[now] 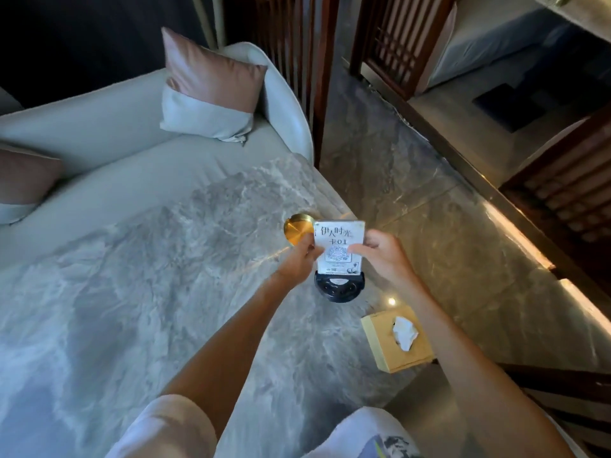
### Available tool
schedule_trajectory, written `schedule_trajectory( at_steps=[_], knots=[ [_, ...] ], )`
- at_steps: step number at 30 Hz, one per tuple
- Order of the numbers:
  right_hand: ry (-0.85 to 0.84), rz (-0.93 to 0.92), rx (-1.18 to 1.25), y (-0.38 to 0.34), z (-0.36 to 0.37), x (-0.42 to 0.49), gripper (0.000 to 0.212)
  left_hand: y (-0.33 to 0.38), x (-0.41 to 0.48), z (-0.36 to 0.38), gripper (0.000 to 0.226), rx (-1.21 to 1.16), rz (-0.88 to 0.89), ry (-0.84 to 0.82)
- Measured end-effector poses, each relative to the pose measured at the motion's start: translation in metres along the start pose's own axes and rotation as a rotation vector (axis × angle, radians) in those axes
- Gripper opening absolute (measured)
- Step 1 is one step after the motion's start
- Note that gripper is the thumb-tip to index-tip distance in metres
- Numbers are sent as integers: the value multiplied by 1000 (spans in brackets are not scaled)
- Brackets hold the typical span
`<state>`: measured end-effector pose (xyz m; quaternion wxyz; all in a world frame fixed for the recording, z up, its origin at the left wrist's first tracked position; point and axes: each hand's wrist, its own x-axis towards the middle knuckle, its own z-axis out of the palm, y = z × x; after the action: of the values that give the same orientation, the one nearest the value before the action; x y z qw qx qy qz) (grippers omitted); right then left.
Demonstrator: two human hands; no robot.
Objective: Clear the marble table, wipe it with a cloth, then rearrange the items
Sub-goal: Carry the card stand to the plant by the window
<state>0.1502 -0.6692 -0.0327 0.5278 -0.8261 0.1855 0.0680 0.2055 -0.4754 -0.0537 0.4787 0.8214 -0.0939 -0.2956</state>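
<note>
A white sign card (339, 239) with printed characters and a QR code stands upright in a black round base (339, 288) near the right edge of the grey marble table (148, 292). My left hand (299, 257) pinches the card's left side. My right hand (383, 254) pinches its right side. Just behind the card a round gold dish (297, 228) rests on the marble. A yellow tissue box (396, 340) with a white tissue sticking out sits at the table's right edge, nearer to me.
A pale sofa (99, 133) curves along the table's far side, with a pink-and-white cushion (208, 87) and another cushion (23, 180) at the left. Dark wooden screens (396, 38) and a glossy stone floor (429, 209) lie to the right.
</note>
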Motion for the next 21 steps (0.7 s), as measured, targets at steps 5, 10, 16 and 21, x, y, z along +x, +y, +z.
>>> schedule_trajectory(
  at_steps=[5, 10, 16, 21],
  knots=[
    [-200, -110, 85, -64, 56, -4, 15, -18, -89, -62, 39, -315, 24, 82],
    [-388, -142, 87, -104, 153, -41, 17, -70, -182, -117, 36, -506, -13, 250],
    [-554, -143, 41, -140, 273, -110, 26, -159, -287, -181, 21, -497, -49, 420],
    [-585, -198, -22, -188, 384, -182, 42, -243, -390, -236, 11, -296, -67, 591]
  ],
)
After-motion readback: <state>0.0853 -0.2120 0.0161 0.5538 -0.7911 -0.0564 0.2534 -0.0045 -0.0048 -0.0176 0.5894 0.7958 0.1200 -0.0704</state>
